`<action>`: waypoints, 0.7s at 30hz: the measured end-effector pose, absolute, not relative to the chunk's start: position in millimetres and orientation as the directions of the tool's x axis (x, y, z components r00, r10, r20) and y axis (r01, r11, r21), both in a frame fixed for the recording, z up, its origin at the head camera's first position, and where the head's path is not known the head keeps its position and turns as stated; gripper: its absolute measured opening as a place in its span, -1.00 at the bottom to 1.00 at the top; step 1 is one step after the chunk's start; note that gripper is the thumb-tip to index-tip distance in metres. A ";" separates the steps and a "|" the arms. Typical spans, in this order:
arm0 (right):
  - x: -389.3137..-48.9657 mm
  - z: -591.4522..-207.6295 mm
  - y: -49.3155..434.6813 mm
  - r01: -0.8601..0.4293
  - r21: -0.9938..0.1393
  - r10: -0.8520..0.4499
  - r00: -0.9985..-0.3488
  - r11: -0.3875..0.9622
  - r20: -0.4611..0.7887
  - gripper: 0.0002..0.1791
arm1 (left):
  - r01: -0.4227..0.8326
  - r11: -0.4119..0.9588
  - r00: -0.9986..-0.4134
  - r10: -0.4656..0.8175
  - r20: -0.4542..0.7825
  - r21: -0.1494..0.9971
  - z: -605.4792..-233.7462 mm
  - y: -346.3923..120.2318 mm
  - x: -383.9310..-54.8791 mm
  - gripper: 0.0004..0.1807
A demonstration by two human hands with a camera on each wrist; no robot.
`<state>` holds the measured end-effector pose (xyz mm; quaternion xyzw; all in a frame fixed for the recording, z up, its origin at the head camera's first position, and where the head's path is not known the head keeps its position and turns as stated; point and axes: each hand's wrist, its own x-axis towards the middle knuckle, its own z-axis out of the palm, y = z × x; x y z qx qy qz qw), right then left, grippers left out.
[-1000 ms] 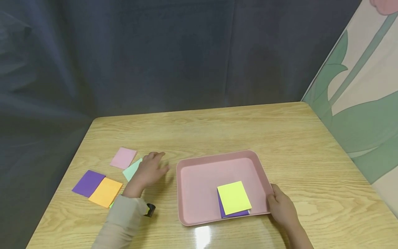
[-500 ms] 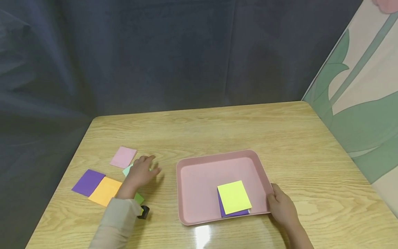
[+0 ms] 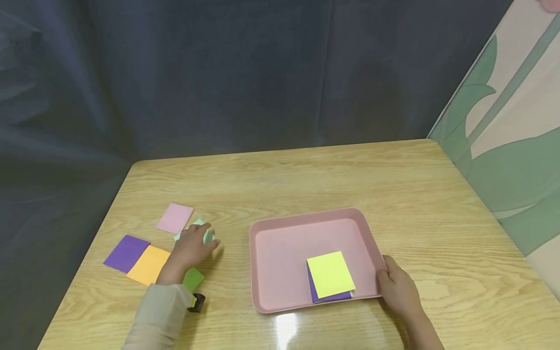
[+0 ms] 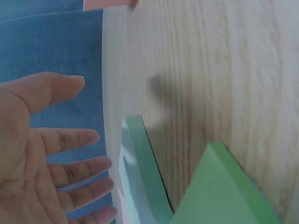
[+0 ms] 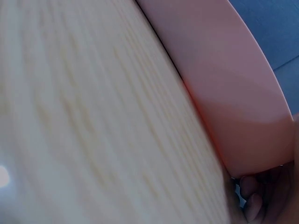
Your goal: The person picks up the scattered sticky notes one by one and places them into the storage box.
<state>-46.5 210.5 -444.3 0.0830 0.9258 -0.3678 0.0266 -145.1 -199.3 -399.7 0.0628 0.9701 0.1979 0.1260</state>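
Observation:
My left hand (image 3: 190, 248) hovers with fingers spread over a mint-green pad of sticky notes (image 3: 208, 236), partly hidden beneath it. In the left wrist view the mint pad (image 4: 145, 172) lies beyond the fingertips, and a gap shows between them. A green pad (image 3: 193, 279) sits by the left wrist, partly covered by the arm. With thumb and fingers my right hand (image 3: 398, 287) grips the right side of a pink tray (image 3: 280, 262). Inside the tray, a yellow pad (image 3: 330, 274) rests on a purple pad (image 3: 319, 297), most of which is hidden.
A pink pad (image 3: 175, 218) lies behind the left hand. To its left, a purple pad (image 3: 127, 253) touches an orange pad (image 3: 147, 265). The wooden table (image 3: 280, 180) ends at a dark curtain (image 3: 262, 78); a patterned cloth (image 3: 516, 170) hangs at the right.
My left hand has moved leftward and toward me, coming over the mint pad and uncovering part of the green pad. The right hand keeps its grip on the tray.

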 end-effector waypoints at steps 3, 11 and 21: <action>-46.8 -444.1 210.6 0.178 -0.676 0.135 -0.984 0.715 -0.116 -0.60 | 0.063 0.915 -0.961 0.164 -0.224 0.398 -401.3 -201.0 -145.2 -0.39; -47.4 -446.4 211.9 0.166 -0.673 0.135 -0.986 0.720 -0.099 -0.60 | 0.026 0.918 -0.955 0.140 -0.263 0.395 -408.5 -208.0 -152.6 -0.37; -47.1 -446.1 210.9 0.180 -0.667 0.142 -0.984 0.723 -0.112 -0.60 | 0.010 0.920 -0.947 0.135 -0.291 0.393 -410.7 -213.8 -159.4 -0.32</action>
